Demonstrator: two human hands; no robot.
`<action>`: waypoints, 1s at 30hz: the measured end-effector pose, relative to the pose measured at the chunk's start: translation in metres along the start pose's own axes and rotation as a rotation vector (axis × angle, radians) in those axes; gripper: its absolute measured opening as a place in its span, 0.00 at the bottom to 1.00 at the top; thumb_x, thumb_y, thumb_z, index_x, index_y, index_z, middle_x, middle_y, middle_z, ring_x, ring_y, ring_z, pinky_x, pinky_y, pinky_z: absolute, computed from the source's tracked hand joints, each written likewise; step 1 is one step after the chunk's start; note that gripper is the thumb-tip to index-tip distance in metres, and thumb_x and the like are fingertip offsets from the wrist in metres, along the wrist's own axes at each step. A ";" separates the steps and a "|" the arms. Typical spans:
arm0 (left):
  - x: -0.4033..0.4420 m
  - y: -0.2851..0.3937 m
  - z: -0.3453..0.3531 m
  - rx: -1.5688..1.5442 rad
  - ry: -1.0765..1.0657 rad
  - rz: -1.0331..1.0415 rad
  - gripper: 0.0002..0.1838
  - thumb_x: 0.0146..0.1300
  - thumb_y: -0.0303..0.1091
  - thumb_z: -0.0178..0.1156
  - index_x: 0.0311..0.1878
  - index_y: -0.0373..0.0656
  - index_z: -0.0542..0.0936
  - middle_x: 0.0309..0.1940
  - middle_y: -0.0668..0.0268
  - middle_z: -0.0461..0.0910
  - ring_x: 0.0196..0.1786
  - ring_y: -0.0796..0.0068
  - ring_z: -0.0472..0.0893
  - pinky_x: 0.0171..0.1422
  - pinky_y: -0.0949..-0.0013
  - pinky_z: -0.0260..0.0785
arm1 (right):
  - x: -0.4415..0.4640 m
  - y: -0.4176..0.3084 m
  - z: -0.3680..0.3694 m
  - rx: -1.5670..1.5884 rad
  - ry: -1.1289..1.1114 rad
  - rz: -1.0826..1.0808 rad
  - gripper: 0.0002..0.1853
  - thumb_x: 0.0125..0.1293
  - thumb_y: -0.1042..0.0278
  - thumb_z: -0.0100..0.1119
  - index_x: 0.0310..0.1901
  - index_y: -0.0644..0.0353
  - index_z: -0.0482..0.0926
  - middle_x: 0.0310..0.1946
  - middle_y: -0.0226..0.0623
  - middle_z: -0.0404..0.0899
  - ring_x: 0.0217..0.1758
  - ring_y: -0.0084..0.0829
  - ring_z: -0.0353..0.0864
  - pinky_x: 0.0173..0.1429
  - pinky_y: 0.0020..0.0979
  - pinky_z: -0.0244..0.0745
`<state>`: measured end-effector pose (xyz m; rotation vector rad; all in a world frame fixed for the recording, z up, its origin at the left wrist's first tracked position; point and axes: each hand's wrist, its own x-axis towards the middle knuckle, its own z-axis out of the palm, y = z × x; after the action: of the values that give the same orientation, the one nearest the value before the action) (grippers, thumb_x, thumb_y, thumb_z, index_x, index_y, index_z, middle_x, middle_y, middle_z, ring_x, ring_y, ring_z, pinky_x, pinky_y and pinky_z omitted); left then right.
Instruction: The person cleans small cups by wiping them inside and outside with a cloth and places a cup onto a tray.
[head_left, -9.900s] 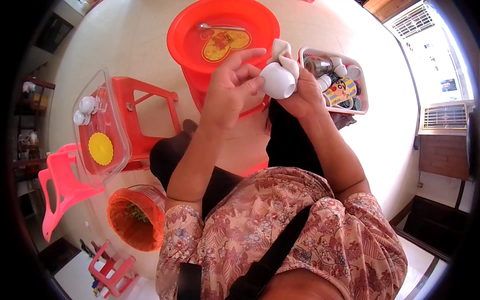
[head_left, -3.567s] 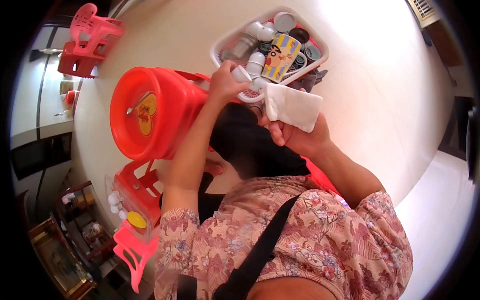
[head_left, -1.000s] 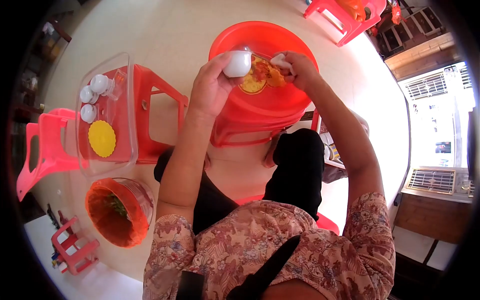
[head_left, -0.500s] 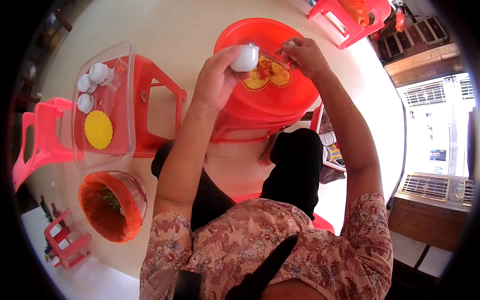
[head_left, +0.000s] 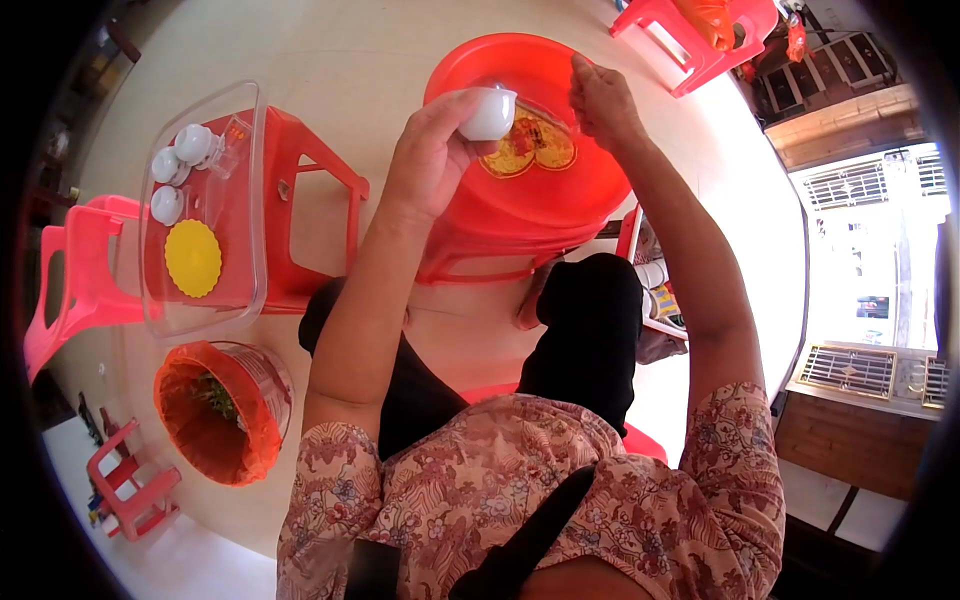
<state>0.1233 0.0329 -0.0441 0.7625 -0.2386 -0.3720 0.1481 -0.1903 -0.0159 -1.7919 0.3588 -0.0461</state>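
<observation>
My right hand (head_left: 607,105) drifted farther out, fingers bunched, contents unclear; white cup (head_left: 491,115)'s left of it, pinched in my left hand (head_left: 432,155).

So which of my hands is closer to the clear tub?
Left. Your left hand, holding a white cup, is beside the red basin, on the clear tub side; your right hand is by the opposite side.

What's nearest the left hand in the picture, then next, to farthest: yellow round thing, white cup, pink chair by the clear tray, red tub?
From the left hand:
1. White cup, held in it.
2. Red tub, just ahead.
3. Yellow round thing, left, in the clear tray.
4. Pink chair, farther left.
</observation>
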 end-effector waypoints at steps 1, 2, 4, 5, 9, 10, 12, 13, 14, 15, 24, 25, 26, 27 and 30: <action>0.000 0.000 0.000 -0.001 0.001 0.000 0.18 0.66 0.43 0.55 0.48 0.38 0.79 0.42 0.64 0.80 0.44 0.75 0.78 0.43 0.73 0.73 | 0.002 0.004 0.000 -0.008 0.012 -0.016 0.24 0.72 0.48 0.46 0.20 0.53 0.63 0.14 0.25 0.60 0.12 0.18 0.53 0.14 0.23 0.49; 0.000 -0.001 0.000 -0.003 0.002 -0.001 0.18 0.66 0.43 0.55 0.48 0.38 0.79 0.42 0.64 0.80 0.44 0.75 0.78 0.43 0.73 0.73 | 0.002 0.008 0.000 -0.054 0.036 -0.039 0.24 0.72 0.48 0.46 0.20 0.53 0.63 0.14 0.25 0.61 0.12 0.19 0.53 0.14 0.24 0.49; 0.001 -0.001 -0.001 0.000 -0.003 0.003 0.18 0.66 0.43 0.54 0.48 0.38 0.79 0.42 0.64 0.80 0.44 0.75 0.78 0.43 0.73 0.73 | 0.000 0.011 0.003 -0.147 0.082 -0.085 0.24 0.72 0.49 0.46 0.20 0.53 0.63 0.13 0.25 0.61 0.12 0.19 0.55 0.14 0.24 0.50; 0.001 -0.001 -0.001 0.001 -0.005 0.005 0.18 0.66 0.43 0.54 0.48 0.38 0.79 0.42 0.64 0.80 0.44 0.75 0.78 0.43 0.73 0.73 | -0.002 0.011 0.003 -0.168 0.086 -0.081 0.24 0.72 0.49 0.46 0.20 0.53 0.63 0.13 0.26 0.61 0.12 0.19 0.55 0.14 0.24 0.51; 0.000 -0.001 0.000 -0.001 0.003 -0.004 0.18 0.66 0.43 0.55 0.49 0.38 0.79 0.43 0.63 0.80 0.45 0.74 0.78 0.43 0.73 0.73 | -0.002 0.020 0.002 -0.199 0.101 -0.123 0.24 0.72 0.50 0.46 0.19 0.53 0.63 0.13 0.25 0.62 0.12 0.19 0.55 0.14 0.24 0.53; 0.000 -0.001 0.000 0.002 0.007 -0.005 0.18 0.66 0.43 0.55 0.49 0.38 0.78 0.43 0.63 0.80 0.45 0.74 0.78 0.43 0.72 0.73 | 0.000 0.023 0.001 -0.194 0.105 -0.148 0.24 0.72 0.50 0.46 0.19 0.53 0.62 0.13 0.25 0.61 0.11 0.19 0.55 0.14 0.24 0.53; 0.001 -0.001 -0.002 -0.006 -0.009 -0.009 0.17 0.66 0.42 0.55 0.50 0.38 0.78 0.44 0.62 0.80 0.46 0.73 0.78 0.44 0.71 0.74 | 0.000 0.024 -0.003 -0.181 0.114 -0.124 0.22 0.71 0.50 0.47 0.22 0.55 0.67 0.15 0.27 0.65 0.15 0.21 0.62 0.15 0.25 0.57; 0.002 -0.002 -0.004 -0.017 -0.029 -0.010 0.17 0.66 0.41 0.56 0.50 0.38 0.77 0.45 0.61 0.79 0.47 0.72 0.78 0.45 0.70 0.75 | -0.001 0.023 -0.003 -0.174 0.118 -0.112 0.22 0.71 0.50 0.47 0.23 0.56 0.70 0.17 0.28 0.67 0.16 0.21 0.65 0.16 0.25 0.58; 0.002 -0.002 -0.005 -0.027 -0.048 -0.011 0.16 0.66 0.41 0.56 0.50 0.38 0.76 0.46 0.60 0.79 0.49 0.71 0.78 0.46 0.69 0.76 | -0.003 0.019 -0.004 -0.121 0.090 -0.060 0.20 0.71 0.51 0.47 0.28 0.58 0.72 0.20 0.30 0.70 0.20 0.23 0.68 0.19 0.25 0.62; 0.002 -0.002 -0.004 -0.020 -0.023 -0.009 0.17 0.66 0.41 0.56 0.50 0.38 0.77 0.45 0.61 0.79 0.48 0.72 0.78 0.45 0.70 0.76 | -0.010 0.009 -0.004 -0.067 0.061 -0.008 0.18 0.71 0.52 0.48 0.33 0.60 0.75 0.24 0.33 0.73 0.25 0.24 0.72 0.22 0.26 0.66; -0.001 0.004 0.002 -0.020 0.036 -0.024 0.18 0.66 0.42 0.55 0.50 0.37 0.78 0.43 0.63 0.80 0.45 0.74 0.78 0.42 0.73 0.73 | -0.027 0.009 -0.014 -0.031 -0.013 -0.187 0.19 0.62 0.69 0.58 0.54 0.67 0.74 0.45 0.44 0.78 0.44 0.34 0.80 0.49 0.32 0.78; 0.000 0.003 0.001 -0.023 0.027 -0.027 0.18 0.66 0.42 0.55 0.50 0.37 0.78 0.43 0.63 0.80 0.45 0.75 0.78 0.42 0.74 0.72 | -0.033 0.008 -0.011 -0.043 0.039 -0.239 0.20 0.60 0.71 0.60 0.54 0.67 0.74 0.44 0.44 0.79 0.43 0.35 0.81 0.49 0.33 0.78; 0.000 0.002 0.000 -0.026 0.017 -0.031 0.18 0.66 0.42 0.55 0.50 0.38 0.78 0.43 0.64 0.80 0.45 0.75 0.78 0.41 0.74 0.72 | -0.038 0.006 -0.009 0.045 0.024 -0.231 0.20 0.60 0.73 0.61 0.54 0.67 0.74 0.44 0.43 0.79 0.44 0.35 0.81 0.50 0.33 0.78; 0.000 0.002 0.000 -0.026 0.025 -0.032 0.18 0.67 0.42 0.54 0.50 0.38 0.77 0.44 0.63 0.80 0.45 0.75 0.78 0.41 0.74 0.72 | -0.043 0.003 -0.008 0.133 0.009 -0.222 0.20 0.59 0.74 0.61 0.54 0.68 0.74 0.44 0.43 0.79 0.45 0.35 0.81 0.50 0.32 0.78; 0.001 -0.001 0.004 -0.029 0.035 -0.023 0.19 0.69 0.43 0.51 0.53 0.38 0.75 0.46 0.63 0.79 0.45 0.75 0.77 0.41 0.74 0.72 | -0.062 -0.012 0.002 0.358 -0.012 -0.242 0.19 0.60 0.75 0.61 0.53 0.68 0.74 0.44 0.42 0.79 0.46 0.33 0.81 0.50 0.31 0.78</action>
<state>0.1224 0.0298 -0.0420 0.7428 -0.1915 -0.3833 0.0923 -0.1698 0.0045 -1.4711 0.1135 -0.2546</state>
